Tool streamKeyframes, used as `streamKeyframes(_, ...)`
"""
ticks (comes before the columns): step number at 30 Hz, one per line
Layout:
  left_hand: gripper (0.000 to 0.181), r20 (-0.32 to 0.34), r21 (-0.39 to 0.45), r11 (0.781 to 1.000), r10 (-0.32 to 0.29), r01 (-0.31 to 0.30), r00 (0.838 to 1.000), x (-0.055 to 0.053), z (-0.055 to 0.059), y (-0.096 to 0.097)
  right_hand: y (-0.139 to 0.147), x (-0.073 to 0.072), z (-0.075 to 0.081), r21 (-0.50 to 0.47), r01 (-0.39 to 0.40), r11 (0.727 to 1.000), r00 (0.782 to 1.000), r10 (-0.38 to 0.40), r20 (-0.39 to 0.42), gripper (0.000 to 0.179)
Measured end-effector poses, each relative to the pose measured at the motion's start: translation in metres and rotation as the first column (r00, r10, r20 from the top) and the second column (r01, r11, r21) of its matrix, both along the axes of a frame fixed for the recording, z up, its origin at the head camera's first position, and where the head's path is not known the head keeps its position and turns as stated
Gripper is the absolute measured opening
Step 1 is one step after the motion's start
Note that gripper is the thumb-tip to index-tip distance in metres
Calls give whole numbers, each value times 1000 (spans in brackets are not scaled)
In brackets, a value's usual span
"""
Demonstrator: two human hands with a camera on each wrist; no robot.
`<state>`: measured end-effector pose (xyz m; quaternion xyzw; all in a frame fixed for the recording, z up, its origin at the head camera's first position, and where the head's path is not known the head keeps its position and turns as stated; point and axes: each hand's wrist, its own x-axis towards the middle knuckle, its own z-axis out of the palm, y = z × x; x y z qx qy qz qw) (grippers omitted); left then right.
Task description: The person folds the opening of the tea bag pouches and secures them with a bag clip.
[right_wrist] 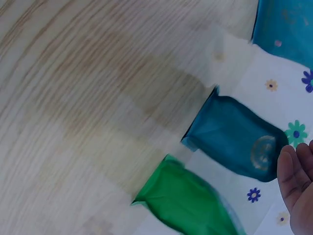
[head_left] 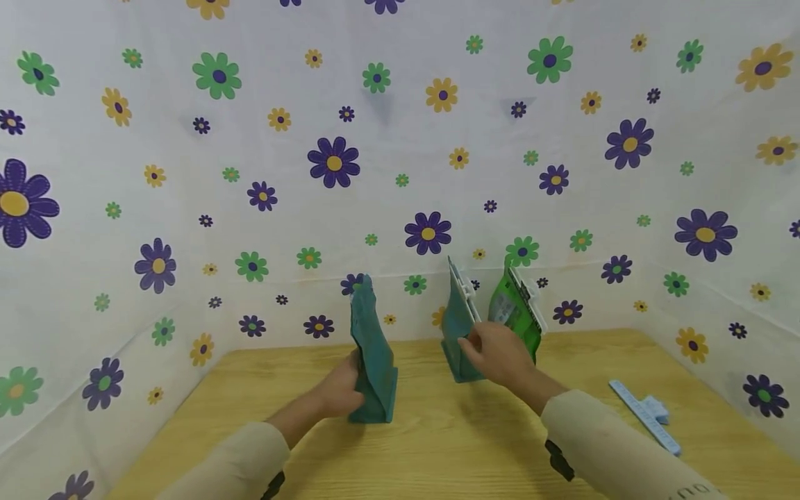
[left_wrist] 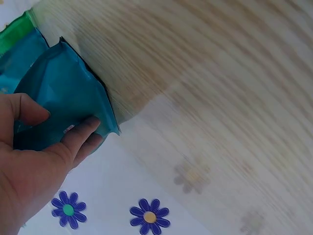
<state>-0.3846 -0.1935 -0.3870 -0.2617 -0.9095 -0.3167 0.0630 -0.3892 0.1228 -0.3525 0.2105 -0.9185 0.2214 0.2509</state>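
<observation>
A teal pouch with a wavy top edge stands on the left side of the table. My left hand is at its left side; in the left wrist view, fingers rest against the teal face with the thumb apart from them. Another teal pouch, with a white clip along its top, stands further back. My right hand is by that pouch's top, partly covering it. The right wrist view shows straight fingers beside the pouch's top end, holding nothing visible.
To the right of the clipped teal pouch stands a green pouch with a white clip on its top. A light blue clip lies on the wooden table at the right. Flower-patterned cloth surrounds the table's back and sides.
</observation>
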Motion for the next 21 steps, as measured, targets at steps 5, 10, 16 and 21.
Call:
streamKeyframes(5, 92, 0, 35, 999, -35, 35, 999, 7, 1, 13, -17, 7, 6, -6, -46, 999, 998, 46, -32, 22)
streamKeyframes(10, 89, -20, 80, 994, -69, 71, 997, 15, 0, 26, -36, 16, 11, -3, -126, 992, 990, 125, -67, 22)
streamKeyframes(16, 97, -3, 106, 992, -74, 74, 997, 27, -3, 41, -57, 27, 16, -2, -222, 975, 972, 221, -83, 24)
streamKeyframes(21, 91, 12, 99, 993, -60, 59, 998, 37, -1, 51, -73, 33, 20, 35, -286, 958, 955, 288, -76, 29)
